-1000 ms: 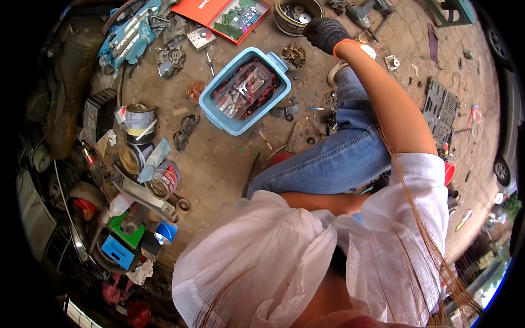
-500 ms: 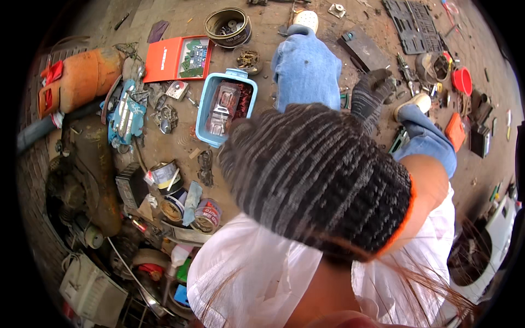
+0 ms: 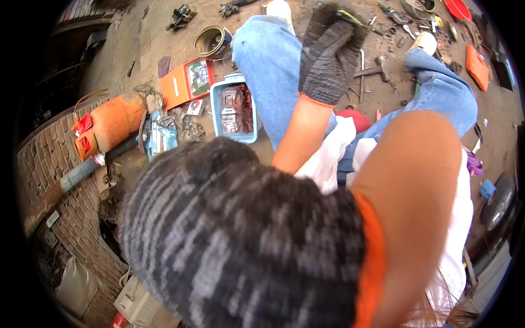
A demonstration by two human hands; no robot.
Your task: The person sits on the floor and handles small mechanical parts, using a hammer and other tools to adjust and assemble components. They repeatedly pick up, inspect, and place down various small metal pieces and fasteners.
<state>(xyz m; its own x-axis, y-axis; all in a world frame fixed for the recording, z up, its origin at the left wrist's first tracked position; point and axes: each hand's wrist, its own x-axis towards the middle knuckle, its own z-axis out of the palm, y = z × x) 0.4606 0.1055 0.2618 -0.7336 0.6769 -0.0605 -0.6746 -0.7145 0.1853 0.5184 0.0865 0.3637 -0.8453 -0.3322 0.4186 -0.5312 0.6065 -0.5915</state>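
My left hand [image 3: 328, 60], in a dark knit glove with an orange cuff, reaches out between my jean-clad legs [image 3: 260, 71]. Its fingers look curled at a yellow-green edged item that I cannot make out. A hammer [image 3: 372, 71] and a bent metal bar [image 3: 361, 82] lie just right of it on the ground. My right hand [image 3: 229, 229], similarly gloved, fills the lower middle close to the camera, blurred, with its fingertips hidden. Beyond it sits a light blue tub [image 3: 216, 109] with a clear plastic container [image 3: 232, 109] and reddish scraps inside.
An orange gas cylinder [image 3: 109, 123] and a pipe [image 3: 76, 175] lie by brick paving at left. An open red box [image 3: 175, 87] with circuit boards and a metal can [image 3: 208, 44] stand beyond the tub. Tools, a red bowl [image 3: 458, 8] and an orange object [image 3: 476, 65] are scattered right.
A second ago my right hand was out by the metal can; it has swung back close to the camera. My left hand now shows higher up, and the view has shifted.
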